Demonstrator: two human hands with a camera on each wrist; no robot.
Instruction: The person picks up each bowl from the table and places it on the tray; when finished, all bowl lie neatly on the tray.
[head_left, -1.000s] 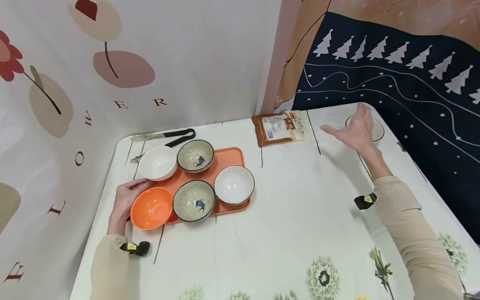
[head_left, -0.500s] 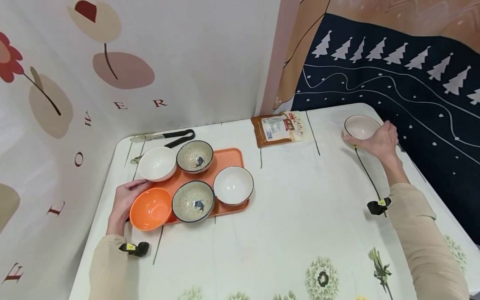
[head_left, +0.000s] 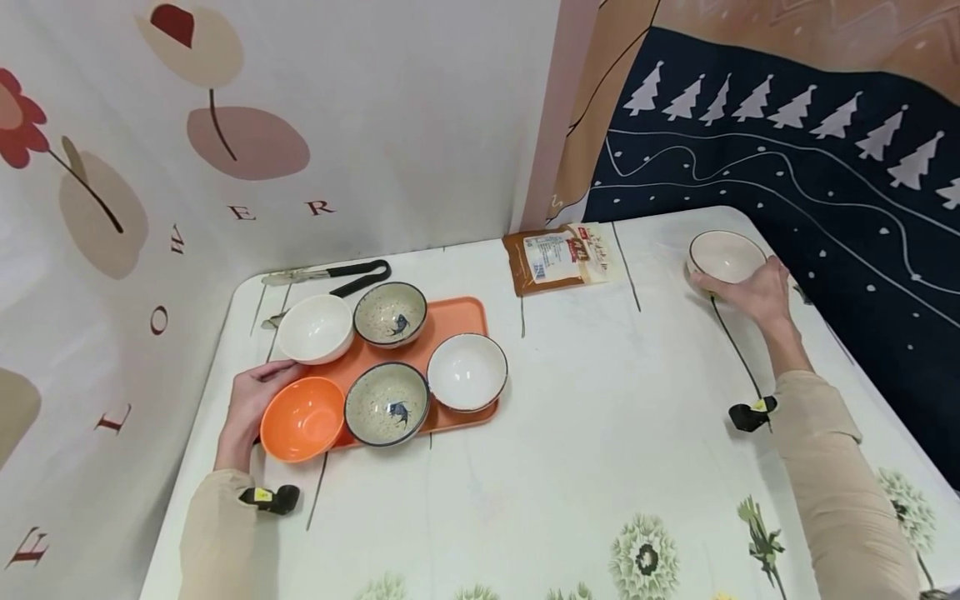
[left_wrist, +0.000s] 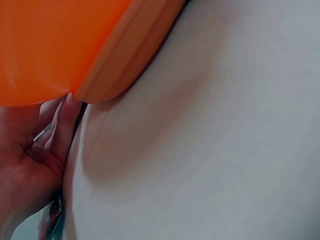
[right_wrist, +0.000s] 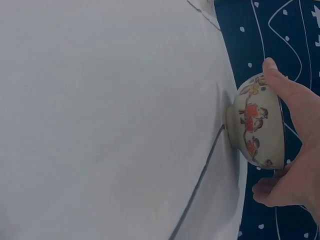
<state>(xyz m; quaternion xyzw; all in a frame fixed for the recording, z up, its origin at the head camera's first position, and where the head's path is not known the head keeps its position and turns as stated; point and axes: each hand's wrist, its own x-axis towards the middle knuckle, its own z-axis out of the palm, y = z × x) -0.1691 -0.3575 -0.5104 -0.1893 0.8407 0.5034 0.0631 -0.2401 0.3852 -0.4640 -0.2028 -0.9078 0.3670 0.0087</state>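
At the table's far right, my right hand (head_left: 759, 293) spans a small cream bowl (head_left: 726, 254), thumb on the near side and fingers around the right side. Painted red flowers show on its outside in the right wrist view, where the bowl's foot (right_wrist: 230, 126) meets the tabletop. My left hand (head_left: 251, 402) holds the left end of an orange tray (head_left: 463, 312), between a plain white bowl (head_left: 316, 328) and an orange bowl (head_left: 303, 418); its fingers (left_wrist: 64, 127) are partly hidden under the orange bowl in the left wrist view. Two speckled bowls (head_left: 387, 403) (head_left: 391, 314) and a dark-rimmed white bowl (head_left: 468, 372) also stand on the tray.
Black-handled tongs (head_left: 360, 271) lie behind the tray, partly covered by the white bowl. A brown and clear food packet (head_left: 558, 258) lies at the table's back edge. Patterned cloth hangs along the back and right sides. The white tablecloth (head_left: 585, 433) has printed flowers.
My right hand came down from above the cream bowl, moved to its right side and took hold of it. My left hand and the loaded tray stay in place.
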